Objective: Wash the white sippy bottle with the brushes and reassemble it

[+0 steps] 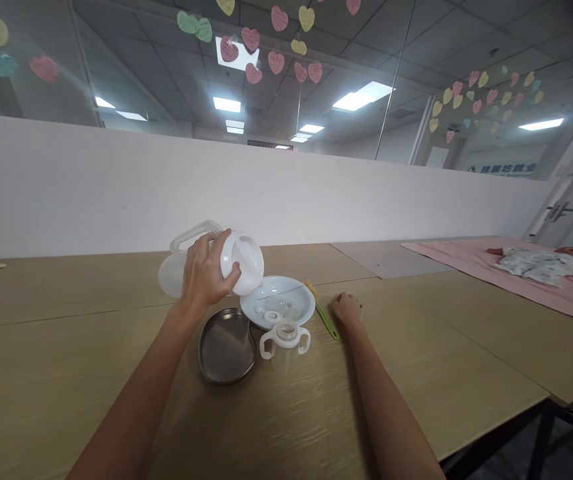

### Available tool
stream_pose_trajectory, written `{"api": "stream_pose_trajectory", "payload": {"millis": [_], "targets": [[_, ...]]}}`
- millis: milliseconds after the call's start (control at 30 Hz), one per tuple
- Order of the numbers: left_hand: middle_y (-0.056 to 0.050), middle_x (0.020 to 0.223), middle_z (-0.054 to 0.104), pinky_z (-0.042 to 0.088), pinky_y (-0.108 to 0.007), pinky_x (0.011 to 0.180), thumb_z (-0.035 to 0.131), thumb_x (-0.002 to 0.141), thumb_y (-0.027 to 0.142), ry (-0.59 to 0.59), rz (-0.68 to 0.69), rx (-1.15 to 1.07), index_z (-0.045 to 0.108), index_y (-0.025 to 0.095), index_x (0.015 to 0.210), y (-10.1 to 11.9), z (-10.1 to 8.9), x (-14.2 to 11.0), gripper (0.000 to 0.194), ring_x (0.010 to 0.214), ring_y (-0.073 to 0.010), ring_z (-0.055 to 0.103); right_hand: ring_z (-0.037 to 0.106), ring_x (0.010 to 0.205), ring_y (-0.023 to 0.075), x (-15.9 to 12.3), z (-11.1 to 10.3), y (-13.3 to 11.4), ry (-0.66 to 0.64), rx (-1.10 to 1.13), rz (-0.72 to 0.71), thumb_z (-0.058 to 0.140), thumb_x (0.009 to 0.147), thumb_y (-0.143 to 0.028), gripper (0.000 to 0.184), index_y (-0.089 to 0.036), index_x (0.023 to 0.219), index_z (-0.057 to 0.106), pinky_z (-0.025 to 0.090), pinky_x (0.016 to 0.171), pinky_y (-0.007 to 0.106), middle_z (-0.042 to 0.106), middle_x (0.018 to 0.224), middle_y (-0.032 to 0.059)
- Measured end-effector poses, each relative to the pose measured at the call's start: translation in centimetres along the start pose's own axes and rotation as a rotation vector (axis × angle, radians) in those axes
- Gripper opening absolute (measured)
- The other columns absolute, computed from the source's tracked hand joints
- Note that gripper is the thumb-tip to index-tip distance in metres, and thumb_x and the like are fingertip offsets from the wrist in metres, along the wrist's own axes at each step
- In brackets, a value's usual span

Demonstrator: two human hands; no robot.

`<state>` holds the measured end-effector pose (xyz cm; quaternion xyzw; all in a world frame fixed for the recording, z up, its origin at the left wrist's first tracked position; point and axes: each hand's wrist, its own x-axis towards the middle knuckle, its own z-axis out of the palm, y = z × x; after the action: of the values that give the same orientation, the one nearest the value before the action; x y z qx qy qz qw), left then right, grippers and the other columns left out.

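My left hand is wrapped round a translucent white plastic pitcher near its wide white top. The pitcher is tipped to the right, its top by the rim of a white bowl. Small clear and white parts lie in the bowl; I cannot make out each one. In front of it stands a baby bottle with two white side handles. A green-handled brush leans on the bowl's right rim. Just right of the brush my right hand rests on the table, fingers curled in, holding nothing visible.
A kidney-shaped metal tray sits left of the bottle on the wooden table. On a pink cloth at the far right lies a baby doll in patterned clothes. A white wall with glass above borders the table's back.
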<state>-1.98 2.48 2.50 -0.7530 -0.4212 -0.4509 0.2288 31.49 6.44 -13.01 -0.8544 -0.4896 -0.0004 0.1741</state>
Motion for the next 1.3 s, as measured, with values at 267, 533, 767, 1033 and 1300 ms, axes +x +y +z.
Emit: {"api": "stream_pose_trajectory", "payload": {"millis": [267, 533, 767, 1033, 1300], "targets": [[-0.014, 0.11, 0.045, 0.037, -0.045, 0.09, 0.045, 0.074, 0.037, 0.018, 0.022, 0.021, 0.044, 0.016, 0.124, 0.2, -0.3, 0.2, 0.055, 0.104, -0.0306, 0.045, 0.046, 0.109, 0.0275, 0.6, 1.8, 0.6, 0.085, 0.02, 0.05, 0.035, 0.084, -0.027, 0.034, -0.012, 0.107, 0.055, 0.03, 0.089, 0.041, 0.053, 0.113, 0.0173], [-0.013, 0.11, 0.045, 0.037, -0.045, 0.089, 0.045, 0.073, 0.037, 0.007, 0.052, 0.029, 0.044, 0.017, 0.124, 0.4, -0.4, 0.2, 0.054, 0.104, -0.0303, 0.045, 0.048, 0.106, 0.0251, 0.9, 1.9, 1.2, 0.073, 0.038, 0.029, 0.038, 0.081, -0.024, 0.03, -0.016, 0.102, 0.058, 0.031, 0.089, 0.039, 0.056, 0.111, 0.0133], [-0.014, 0.109, 0.046, 0.038, -0.043, 0.088, 0.044, 0.075, 0.037, -0.005, 0.079, 0.04, 0.045, 0.015, 0.124, 0.5, -0.3, 0.2, 0.054, 0.103, -0.0293, 0.046, 0.049, 0.105, 0.0256, 0.8, 2.1, 1.1, 0.067, 0.018, -0.003, 0.036, 0.083, -0.023, 0.032, -0.014, 0.104, 0.058, 0.031, 0.089, 0.039, 0.056, 0.111, 0.0147], [-0.013, 0.109, 0.046, 0.038, -0.043, 0.088, 0.045, 0.074, 0.037, -0.013, 0.083, 0.029, 0.044, 0.015, 0.125, 0.4, -0.2, 0.2, 0.055, 0.104, -0.0297, 0.046, 0.048, 0.105, 0.0246, 0.5, 2.3, 1.3, 0.057, -0.007, -0.06, 0.034, 0.086, -0.024, 0.032, -0.014, 0.106, 0.058, 0.03, 0.088, 0.037, 0.056, 0.111, 0.0143], [-0.014, 0.112, 0.045, 0.039, -0.044, 0.087, 0.045, 0.074, 0.036, -0.04, 0.071, 0.026, 0.042, 0.016, 0.126, 0.6, -0.4, 0.2, 0.056, 0.104, -0.0305, 0.046, 0.049, 0.105, 0.0252, 0.5, 2.3, 1.3, 0.058, -0.015, -0.068, 0.034, 0.086, -0.023, 0.032, -0.014, 0.106, 0.058, 0.03, 0.088, 0.037, 0.057, 0.11, 0.0138]]}}
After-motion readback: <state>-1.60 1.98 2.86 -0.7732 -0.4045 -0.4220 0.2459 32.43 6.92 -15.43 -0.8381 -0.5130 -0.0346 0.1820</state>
